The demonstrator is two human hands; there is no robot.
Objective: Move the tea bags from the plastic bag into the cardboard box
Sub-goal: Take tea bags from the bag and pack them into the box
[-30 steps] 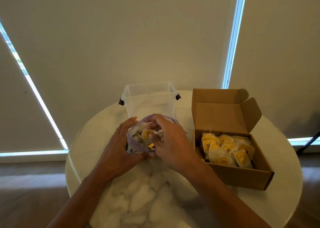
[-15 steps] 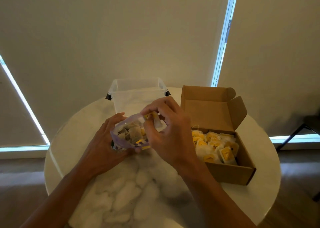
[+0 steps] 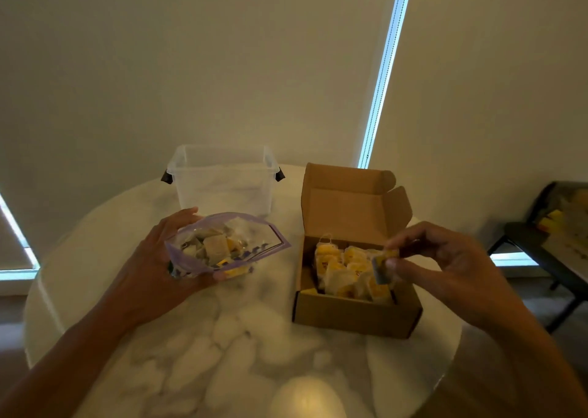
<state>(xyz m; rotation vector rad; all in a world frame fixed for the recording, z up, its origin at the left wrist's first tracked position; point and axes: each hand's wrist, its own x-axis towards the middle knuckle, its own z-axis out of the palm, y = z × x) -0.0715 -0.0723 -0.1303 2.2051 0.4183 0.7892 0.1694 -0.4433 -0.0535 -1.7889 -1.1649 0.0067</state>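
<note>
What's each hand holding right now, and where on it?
Left hand cups the plastic bag by its left side and bottom. Right hand pinches one tea bag by its upper end, above the cardboard box.

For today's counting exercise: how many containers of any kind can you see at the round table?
3. A clear plastic tub at the back of the table, an open cardboard box to its right, and a plastic bag held in the left hand. None seems hidden.

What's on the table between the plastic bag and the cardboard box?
Nothing; the head view shows only bare marble table between the plastic bag and the cardboard box.
</note>
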